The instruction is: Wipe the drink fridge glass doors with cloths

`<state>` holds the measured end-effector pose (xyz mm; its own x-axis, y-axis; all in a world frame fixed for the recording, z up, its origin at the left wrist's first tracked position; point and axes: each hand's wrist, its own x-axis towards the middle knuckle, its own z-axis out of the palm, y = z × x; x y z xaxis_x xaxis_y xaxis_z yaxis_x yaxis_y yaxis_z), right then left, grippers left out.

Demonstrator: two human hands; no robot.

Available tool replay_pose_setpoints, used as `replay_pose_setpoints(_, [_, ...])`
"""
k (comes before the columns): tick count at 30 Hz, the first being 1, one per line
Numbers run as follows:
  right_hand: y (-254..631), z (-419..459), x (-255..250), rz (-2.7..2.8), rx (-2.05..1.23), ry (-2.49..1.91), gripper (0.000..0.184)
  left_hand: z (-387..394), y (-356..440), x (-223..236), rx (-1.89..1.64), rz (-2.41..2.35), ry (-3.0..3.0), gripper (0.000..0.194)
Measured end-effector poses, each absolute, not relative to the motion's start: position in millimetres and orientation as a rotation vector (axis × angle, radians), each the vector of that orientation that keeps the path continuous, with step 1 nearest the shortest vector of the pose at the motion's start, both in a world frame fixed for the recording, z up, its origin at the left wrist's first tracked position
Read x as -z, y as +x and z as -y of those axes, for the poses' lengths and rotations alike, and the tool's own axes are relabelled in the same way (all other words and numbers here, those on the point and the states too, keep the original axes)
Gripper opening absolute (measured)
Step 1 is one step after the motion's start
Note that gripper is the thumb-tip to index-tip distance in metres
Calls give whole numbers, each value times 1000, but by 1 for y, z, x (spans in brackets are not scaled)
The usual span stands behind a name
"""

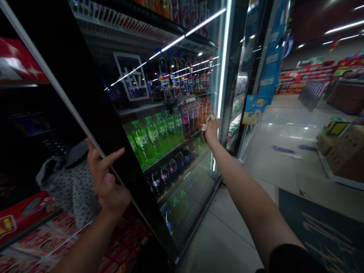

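White cloth (206, 123) bunched in the right hand (212, 131) presses the cooler's glass door (184, 212) at frame centre; the open left hand (108, 182) rests on the door's black edge (113, 129), lower left.

Wiping cloth (207, 124): off-white. Cooler door frame (98, 113): black, silver-edged. Soda bottles (150, 138): green, white labels. Floor mat (321, 231): dark teal, pale lettering. Sleeve (292, 261): black. Fabric (71, 193): grey, black-speckled. Shelf packaging (36, 239): red and white
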<state>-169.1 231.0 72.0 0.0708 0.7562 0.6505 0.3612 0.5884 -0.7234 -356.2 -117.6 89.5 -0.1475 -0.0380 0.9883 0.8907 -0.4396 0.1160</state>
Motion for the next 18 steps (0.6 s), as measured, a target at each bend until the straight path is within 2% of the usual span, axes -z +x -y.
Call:
replay_pose_setpoints(4, [-202, -139, -73, 1558, -343, -903, 55, 115, -356, -91, 1693, 998, -1443, 48])
replay_pose_setpoints(8, [-237, 4, -45, 1771, 52, -241, 72, 118, -360, -90, 1638, 1004, -1467, 48])
replay_pose_setpoints(10, [-242, 39, -30, 1861, 243, -4, 70, 119, -362, -89, 1624, 1033, -1478, 48])
replay_pose_setpoints(12, [-240, 32, -17, 1910, 374, 133, 64, 119, -362, -89, 1650, 1035, -1468, 48])
replay_pose_setpoints(14, [-232, -10, -6, 1943, 398, 177, 57, 118, -361, -89, 1676, 1021, -1436, 48])
replay_pose_setpoints(16, [-220, -70, 1, 1950, 302, 76, 50, 117, -360, -89, 1676, 1026, -1423, 48])
replay_pose_setpoints(18, [-203, -128, 3, 1890, 158, -151, 53, 117, -361, -88, 1657, 1033, -1437, 48])
